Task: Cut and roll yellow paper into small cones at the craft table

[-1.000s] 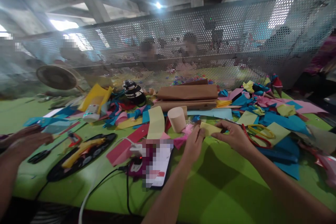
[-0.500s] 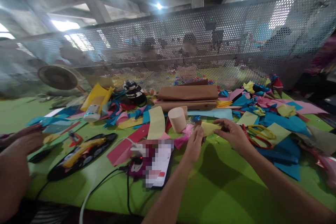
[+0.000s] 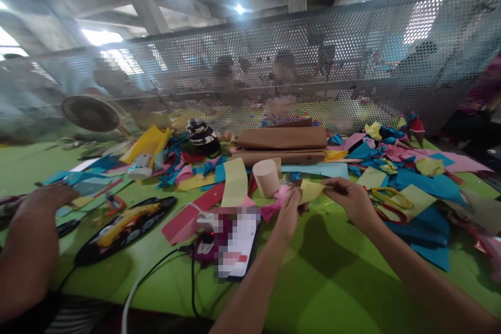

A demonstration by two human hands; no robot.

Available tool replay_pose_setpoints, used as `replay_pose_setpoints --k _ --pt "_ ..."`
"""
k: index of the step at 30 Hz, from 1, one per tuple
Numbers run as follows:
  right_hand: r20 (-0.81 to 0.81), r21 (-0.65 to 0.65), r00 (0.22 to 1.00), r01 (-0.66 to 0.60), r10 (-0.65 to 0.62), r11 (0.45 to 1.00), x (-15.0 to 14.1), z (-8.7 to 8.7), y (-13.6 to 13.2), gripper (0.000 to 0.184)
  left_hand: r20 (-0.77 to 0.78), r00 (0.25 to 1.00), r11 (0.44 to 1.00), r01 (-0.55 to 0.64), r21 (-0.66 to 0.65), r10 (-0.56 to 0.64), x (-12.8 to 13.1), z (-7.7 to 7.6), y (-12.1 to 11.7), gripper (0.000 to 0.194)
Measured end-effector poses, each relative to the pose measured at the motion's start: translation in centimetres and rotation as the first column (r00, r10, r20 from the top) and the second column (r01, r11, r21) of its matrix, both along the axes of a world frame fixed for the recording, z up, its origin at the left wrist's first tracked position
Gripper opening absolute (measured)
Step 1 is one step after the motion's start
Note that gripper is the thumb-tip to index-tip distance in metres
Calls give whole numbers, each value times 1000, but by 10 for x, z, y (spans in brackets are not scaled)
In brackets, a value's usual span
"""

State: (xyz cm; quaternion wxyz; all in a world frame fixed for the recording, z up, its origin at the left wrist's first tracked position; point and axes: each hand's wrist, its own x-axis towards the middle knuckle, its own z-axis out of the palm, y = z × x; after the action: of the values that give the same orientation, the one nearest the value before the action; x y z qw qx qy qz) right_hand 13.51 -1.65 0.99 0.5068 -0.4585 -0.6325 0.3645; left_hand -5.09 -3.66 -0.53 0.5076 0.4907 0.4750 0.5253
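A small piece of pale yellow paper is stretched between my two hands above the green table. My left hand pinches its left end, with the fingers partly hidden behind the paper. At the paper's upper right corner, my right hand grips it between thumb and fingertips. Crumpled pink paper lies just left of my left hand, by a cream paper roll. To the right of my right hand are red-and-yellow-handled scissors.
A phone and a power strip with cables lie left of my forearm. Farther left, a black tray holds a yellow tool. Another person's hand rests at the far left. Folded brown paper and coloured scraps fill the back.
The yellow paper has tilted, and its right corner now reaches up toward my right fingertips. At the left, the other person's hand has moved slightly right.
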Motion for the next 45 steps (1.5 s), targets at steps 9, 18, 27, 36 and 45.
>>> replay_pose_setpoints --k 9,18,27,36,45 --pt "-37 -178 997 -72 66 981 38 24 8 34 18 993 990 -116 75 115 -5 2 11 35" --pt "531 -131 803 -236 270 963 32 8 6 17 43 999 993 -37 116 32 -6 3 12 30" --pt "186 -85 972 -130 144 988 5 23 -10 31 4 996 991 83 101 -84 1 10 4 29" --pt "199 -3 976 -85 84 996 5 19 -12 25 25 987 986 156 54 -157 0 1 9 35" --pt "318 25 942 -118 104 993 9 23 -8 27 44 986 986 160 50 -162 1 5 6 30"
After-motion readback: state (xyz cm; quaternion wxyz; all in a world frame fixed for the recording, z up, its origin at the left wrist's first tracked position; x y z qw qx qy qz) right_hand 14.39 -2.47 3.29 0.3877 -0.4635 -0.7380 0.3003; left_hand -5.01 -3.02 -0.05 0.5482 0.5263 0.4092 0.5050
